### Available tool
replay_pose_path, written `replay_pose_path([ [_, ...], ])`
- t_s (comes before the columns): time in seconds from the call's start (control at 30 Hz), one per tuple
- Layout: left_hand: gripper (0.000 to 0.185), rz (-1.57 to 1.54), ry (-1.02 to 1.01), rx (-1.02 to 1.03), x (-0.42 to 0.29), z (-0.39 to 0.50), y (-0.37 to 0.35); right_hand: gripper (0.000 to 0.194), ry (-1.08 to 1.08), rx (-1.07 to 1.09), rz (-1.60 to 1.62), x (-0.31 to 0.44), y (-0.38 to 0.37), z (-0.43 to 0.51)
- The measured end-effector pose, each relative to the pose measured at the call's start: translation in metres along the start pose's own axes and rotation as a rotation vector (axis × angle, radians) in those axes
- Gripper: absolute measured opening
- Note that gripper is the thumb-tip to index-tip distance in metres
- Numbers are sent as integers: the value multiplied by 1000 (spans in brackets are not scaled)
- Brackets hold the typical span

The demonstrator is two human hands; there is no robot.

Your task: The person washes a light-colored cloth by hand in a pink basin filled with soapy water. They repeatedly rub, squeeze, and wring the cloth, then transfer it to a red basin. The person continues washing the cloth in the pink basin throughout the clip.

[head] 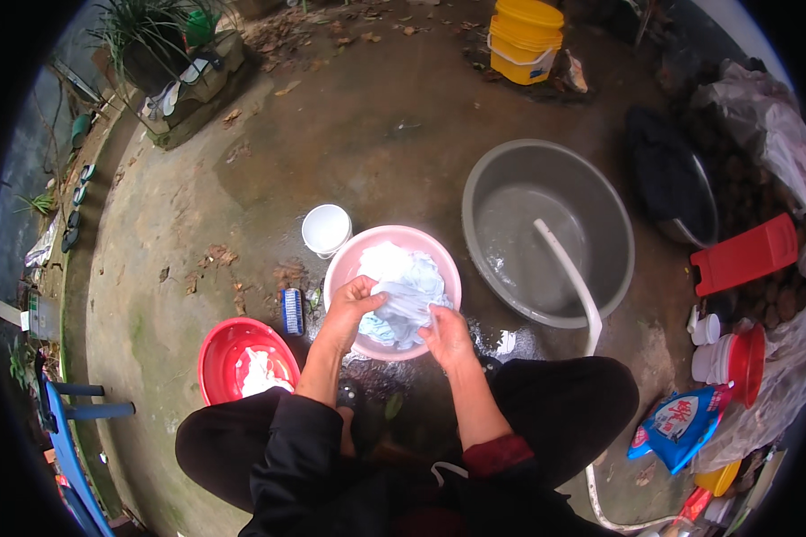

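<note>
A pink plastic basin (pixel 451 258) stands on the ground before me, with wet white and pale blue cloths (pixel 424 272) inside it. Over the basin, my left hand (pixel 356 302) pinches one side of a thin pale cloth (pixel 403 305) between thumb and fingers. My right hand (pixel 449 332) grips the other side of the same cloth, which is stretched and bunched between the two hands. Left of my knees, a red basin (pixel 215 346) holds a white cloth (pixel 262 372). A small white bucket (pixel 326 229) touches or nearly touches the pink basin's upper left edge.
A large grey tub (pixel 473 228) with a white hose (pixel 574 268) over its rim stands to the right. A blue and white brush or box (pixel 293 311) lies left of the pink basin. Yellow buckets (pixel 520 54) stand farther off; a blue bag (pixel 682 426) lies at right.
</note>
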State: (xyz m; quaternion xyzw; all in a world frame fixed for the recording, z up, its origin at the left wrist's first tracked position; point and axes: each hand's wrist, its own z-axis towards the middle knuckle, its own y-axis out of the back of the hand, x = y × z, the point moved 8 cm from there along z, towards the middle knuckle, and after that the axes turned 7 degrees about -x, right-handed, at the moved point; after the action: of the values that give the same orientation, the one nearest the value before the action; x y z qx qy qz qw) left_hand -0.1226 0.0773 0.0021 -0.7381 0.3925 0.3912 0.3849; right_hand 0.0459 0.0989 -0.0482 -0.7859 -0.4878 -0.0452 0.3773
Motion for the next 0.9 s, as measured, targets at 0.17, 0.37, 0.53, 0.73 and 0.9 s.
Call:
replay_pose_path([
  [0.17,33,290,230,-65,14,-8,5,32,-118,229,-60,-8,-30,-21],
  [0.37,32,-436,-10,20,-14,-10,1,21,66,33,-228,8,-17,-17],
  [0.53,26,44,377,185,27,-16,-3,19,-91,295,-115,4,-36,-23],
  [0.73,30,-581,193,-62,14,-5,17,31,6,121,-182,11,-31,-24],
  [0.9,48,-384,478,174,41,-23,-16,39,8,286,-439,6,-40,-26],
])
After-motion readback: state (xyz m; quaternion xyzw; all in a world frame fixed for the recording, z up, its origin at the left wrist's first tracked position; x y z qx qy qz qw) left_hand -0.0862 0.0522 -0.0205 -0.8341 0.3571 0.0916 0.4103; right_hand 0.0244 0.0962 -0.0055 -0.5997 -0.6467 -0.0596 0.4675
